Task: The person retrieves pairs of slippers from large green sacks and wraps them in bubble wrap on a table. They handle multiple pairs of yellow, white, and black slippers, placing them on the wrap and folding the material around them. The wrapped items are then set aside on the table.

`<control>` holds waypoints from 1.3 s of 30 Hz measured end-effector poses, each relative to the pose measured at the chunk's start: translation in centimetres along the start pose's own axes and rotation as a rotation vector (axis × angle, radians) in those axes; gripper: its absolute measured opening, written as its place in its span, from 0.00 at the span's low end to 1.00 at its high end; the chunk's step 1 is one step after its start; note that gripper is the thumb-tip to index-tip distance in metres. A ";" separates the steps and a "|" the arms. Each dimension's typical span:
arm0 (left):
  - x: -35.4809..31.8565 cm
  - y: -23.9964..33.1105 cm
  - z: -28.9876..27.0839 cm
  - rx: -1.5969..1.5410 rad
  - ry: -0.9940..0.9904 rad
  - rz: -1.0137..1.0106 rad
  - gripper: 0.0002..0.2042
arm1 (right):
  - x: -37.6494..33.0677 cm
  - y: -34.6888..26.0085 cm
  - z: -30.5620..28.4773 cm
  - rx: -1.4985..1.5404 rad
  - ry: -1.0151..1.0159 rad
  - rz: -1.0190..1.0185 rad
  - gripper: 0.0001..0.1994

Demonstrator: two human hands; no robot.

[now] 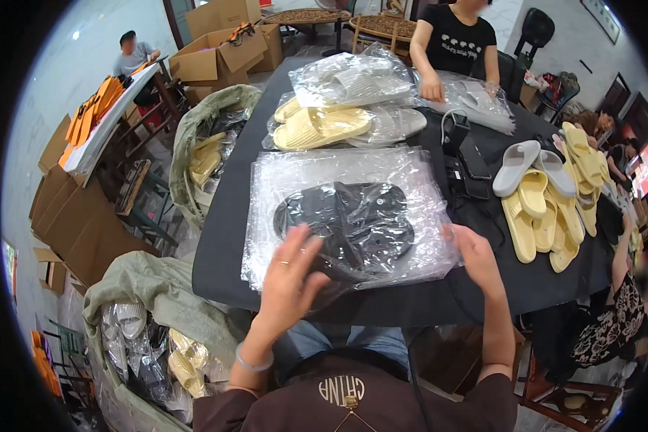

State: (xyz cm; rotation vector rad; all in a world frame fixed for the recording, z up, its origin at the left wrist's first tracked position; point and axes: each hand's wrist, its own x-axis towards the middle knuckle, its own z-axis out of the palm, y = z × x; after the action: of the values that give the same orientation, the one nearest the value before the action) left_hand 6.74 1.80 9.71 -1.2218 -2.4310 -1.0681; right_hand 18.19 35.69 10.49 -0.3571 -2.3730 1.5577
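A pair of black slippers (345, 223) lies inside a clear plastic bag (428, 252), on top of a stack of flat clear bags (281, 169) in front of me. My left hand (291, 277) is over the near left side of the slippers, its fingers apart and holding nothing. At the bag's right edge, my right hand (475, 255) has its fingertips bent together on the plastic. The underside of that grip is hidden.
Bagged yellow slippers (320, 129) and grey slippers (356, 83) are piled beyond the bags. Unbagged yellow slippers (543, 223) and a phone (474, 158) sit to the right. Sacks (147, 277) of bagged slippers stand at the left. A person (457, 43) handles a bag across the table.
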 end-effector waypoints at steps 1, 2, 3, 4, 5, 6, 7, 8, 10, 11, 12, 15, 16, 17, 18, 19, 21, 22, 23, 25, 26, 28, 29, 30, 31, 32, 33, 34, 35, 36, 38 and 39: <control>-0.7 -1.2 0.3 0.018 0.085 -0.068 0.29 | 0.7 0.6 -0.2 0.265 -0.068 0.180 0.26; -1.8 -2.0 1.0 0.037 0.117 -0.156 0.29 | 1.7 0.4 0.1 0.386 -0.134 0.268 0.37; -2.7 -2.6 2.2 0.047 0.148 -0.240 0.30 | 2.4 -0.1 0.4 0.444 -0.159 0.340 0.33; -3.5 -3.0 3.1 0.056 0.179 -0.321 0.30 | 3.0 -0.5 0.7 0.500 -0.181 0.412 0.29; -3.9 -2.9 3.7 0.043 0.110 -0.352 0.31 | 3.4 -0.4 1.0 0.361 -0.186 0.347 0.25; -3.9 -2.8 4.2 0.123 0.049 -0.366 0.31 | 3.7 -0.1 1.3 0.222 -0.188 0.282 0.21; -4.1 -3.3 4.9 0.147 0.046 -0.363 0.32 | 4.0 0.0 1.5 0.084 -0.189 0.216 0.18; -4.3 -3.7 5.3 0.179 0.046 -0.363 0.32 | 4.1 -0.8 1.8 0.215 0.008 0.230 0.11; -4.9 -3.9 5.6 0.249 0.063 -0.398 0.33 | 4.4 -0.5 0.3 0.357 0.092 0.219 0.11; -4.7 -3.9 5.9 0.275 0.071 -0.402 0.33 | 4.4 1.1 -0.4 0.381 0.101 0.225 0.14; -4.8 -4.0 6.1 0.291 0.061 -0.402 0.33 | 4.2 1.9 -0.7 0.676 -0.026 0.207 0.15; -5.0 -4.3 6.3 0.312 0.020 -0.416 0.33 | 4.1 3.3 -1.6 1.423 -0.503 0.131 0.22; -5.1 -4.4 6.3 0.309 0.029 -0.409 0.33 | 4.4 3.6 -1.7 1.273 -0.384 0.231 0.21; -5.2 -4.5 6.4 0.306 0.035 -0.403 0.33 | 4.6 3.4 -1.1 1.121 -0.266 0.331 0.21; -5.2 -4.6 6.4 0.307 0.042 -0.394 0.33 | 4.9 2.8 -0.2 0.970 -0.150 0.421 0.20; -5.2 -4.6 6.5 0.288 0.053 -0.389 0.33 | 5.3 2.0 0.7 0.632 -0.284 0.261 0.20; -5.4 -4.4 6.5 0.256 0.101 -0.376 0.34 | 7.0 0.4 2.8 0.062 -0.490 -0.054 0.21; -5.4 -4.3 6.5 0.241 0.122 -0.368 0.34 | 7.8 0.1 3.7 -0.167 -0.561 -0.202 0.23; -5.2 -4.1 6.2 0.208 0.102 -0.373 0.36 | 8.5 -0.4 5.0 -0.353 -0.565 -0.436 0.25; -5.1 -4.2 6.3 0.179 0.094 -0.384 0.37 | 9.1 -1.0 8.0 -0.546 -0.530 -0.773 0.27; -5.2 -4.3 6.5 0.161 0.090 -0.386 0.37 | 9.5 -0.8 9.6 -0.547 -0.500 -0.879 0.27; -5.8 -4.6 6.6 0.148 0.164 -0.393 0.38 | 10.4 -1.4 13.1 -0.746 -0.706 -0.659 0.25; -6.1 -4.9 6.8 0.104 0.219 -0.373 0.38 | 10.7 -0.7 14.7 -0.735 -0.712 -0.592 0.24; -6.4 -5.3 6.8 0.064 0.267 -0.355 0.38 | 11.1 0.5 16.2 -0.714 -0.716 -0.527 0.23; -6.0 -5.3 7.2 0.002 0.270 -0.347 0.38 | 11.6 1.5 16.2 -0.699 -0.656 -0.581 0.22; -5.8 -5.3 7.4 -0.054 0.269 -0.346 0.39 | 12.1 2.3 16.0 -0.684 -0.601 -0.641 0.21; -5.8 -5.1 7.4 -0.098 0.318 -0.340 0.37 | 12.0 2.1 15.9 -0.669 -0.502 -0.685 0.19; -5.9 -5.1 7.2 -0.141 0.372 -0.345 0.35 | 12.0 1.4 15.9 -0.655 -0.412 -0.736 0.18; -5.9 -5.4 7.1 -0.093 0.366 -0.410 0.32 | 12.3 1.0 15.7 -0.609 -0.326 -0.767 0.17; -6.1 -5.8 6.8 -0.033 0.365 -0.484 0.30 | 12.7 0.9 15.7 -0.556 -0.250 -0.807 0.16; -6.1 -6.1 6.3 -0.292 0.459 -0.556 0.27 | 12.9 1.8 16.1 -0.532 -0.149 -0.873 0.15; -5.6 -5.6 5.9 -0.298 0.498 -0.528 0.27 | 13.0 2.4 16.4 -0.523 -0.099 -0.912 0.15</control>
State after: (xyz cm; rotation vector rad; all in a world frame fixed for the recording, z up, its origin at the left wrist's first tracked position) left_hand 6.68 0.26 -0.01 -0.2849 -2.2766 -1.6824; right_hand 0.29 27.26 3.32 0.6445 -2.4179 0.5503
